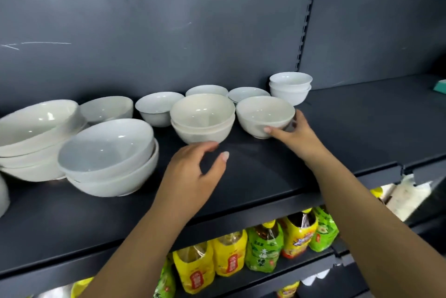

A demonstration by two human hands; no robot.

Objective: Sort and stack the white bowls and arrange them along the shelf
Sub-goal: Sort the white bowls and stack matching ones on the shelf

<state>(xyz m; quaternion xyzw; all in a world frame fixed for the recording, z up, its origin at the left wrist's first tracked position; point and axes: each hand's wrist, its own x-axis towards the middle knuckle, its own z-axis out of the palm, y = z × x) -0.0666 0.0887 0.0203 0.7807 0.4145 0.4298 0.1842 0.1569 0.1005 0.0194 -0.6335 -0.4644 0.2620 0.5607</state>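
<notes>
White bowls stand along a dark shelf (265, 177). My right hand (298, 136) grips a single cream bowl (264, 114) by its right side and front. Left of that bowl is a stack of cream bowls (202, 116). My left hand (193, 177) hovers just in front of this stack, fingers loosely curled, holding nothing. A stack of two big white bowls (108, 155) sits at the front left, with a stack of large cream bowls (36, 133) beyond it. Two small stacked white bowls (290, 86) stand at the back right. Single bowls (158, 107) line the back.
The shelf's back panel is dark and scratched. A lower shelf holds yellow and green bottled drinks (263, 247). A teal object (440, 86) lies at the far right of the shelf. Part of a white item (3, 196) shows at the left edge.
</notes>
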